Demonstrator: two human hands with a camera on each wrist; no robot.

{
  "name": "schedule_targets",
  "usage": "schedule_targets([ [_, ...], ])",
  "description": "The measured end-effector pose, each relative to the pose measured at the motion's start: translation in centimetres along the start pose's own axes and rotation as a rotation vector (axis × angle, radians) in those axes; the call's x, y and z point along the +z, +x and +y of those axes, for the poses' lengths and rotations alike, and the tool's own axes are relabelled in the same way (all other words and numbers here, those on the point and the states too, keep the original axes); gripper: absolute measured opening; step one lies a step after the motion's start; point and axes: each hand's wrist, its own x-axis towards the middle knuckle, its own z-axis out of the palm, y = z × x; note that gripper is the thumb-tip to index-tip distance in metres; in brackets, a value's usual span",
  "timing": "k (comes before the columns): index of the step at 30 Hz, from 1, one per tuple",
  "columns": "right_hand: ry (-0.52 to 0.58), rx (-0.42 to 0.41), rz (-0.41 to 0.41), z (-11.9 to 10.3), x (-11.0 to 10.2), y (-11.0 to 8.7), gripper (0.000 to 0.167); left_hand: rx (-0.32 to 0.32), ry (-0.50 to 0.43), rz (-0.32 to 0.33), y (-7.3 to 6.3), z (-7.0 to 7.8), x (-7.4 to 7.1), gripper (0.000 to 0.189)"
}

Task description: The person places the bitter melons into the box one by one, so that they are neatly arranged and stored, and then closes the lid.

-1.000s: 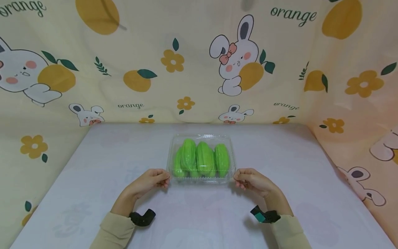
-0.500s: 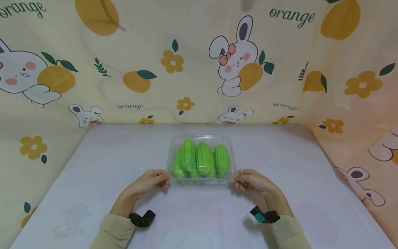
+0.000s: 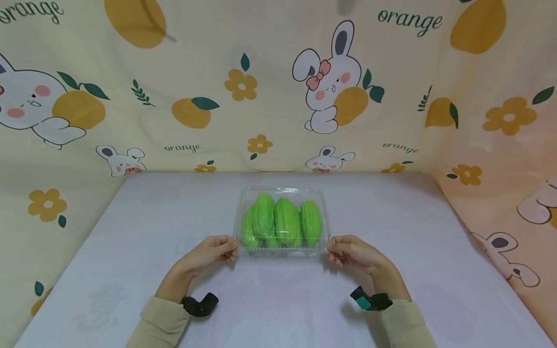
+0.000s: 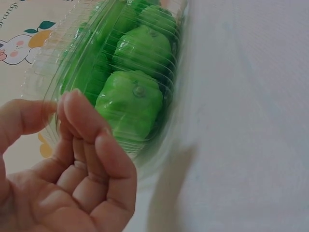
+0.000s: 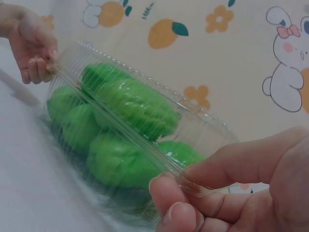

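Note:
A clear plastic clamshell box (image 3: 282, 253) with its lid down sits toward the back of the table. Several bumpy, ridged green gourds (image 3: 286, 222), like bitter melons, lie inside. My left hand (image 3: 213, 252) pinches the rim at the front left corner between thumb and forefinger, its other fingers curled beneath. At the front right corner, my right hand (image 3: 354, 253) pinches the rim the same way. The right wrist view shows the thumb on top of the box's lip (image 5: 171, 169). Stem ends of the gourds (image 4: 133, 104) face the left wrist camera through the ribbed front wall.
A white cloth covers the table (image 3: 278, 304). Behind and along both sides hangs a cream curtain (image 3: 270, 111) printed with rabbits, oranges and flowers. Each wrist carries a black strapped-on device (image 3: 200, 305).

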Motion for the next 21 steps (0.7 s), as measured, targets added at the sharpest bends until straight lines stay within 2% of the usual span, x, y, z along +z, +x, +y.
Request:
schedule_targets([
  [21, -0.019, 0.013, 0.008, -0.21, 0.07, -0.08, 0.018, -0.008, -0.014, 0.018, 0.13, -0.19, -0.07, 0.03],
])
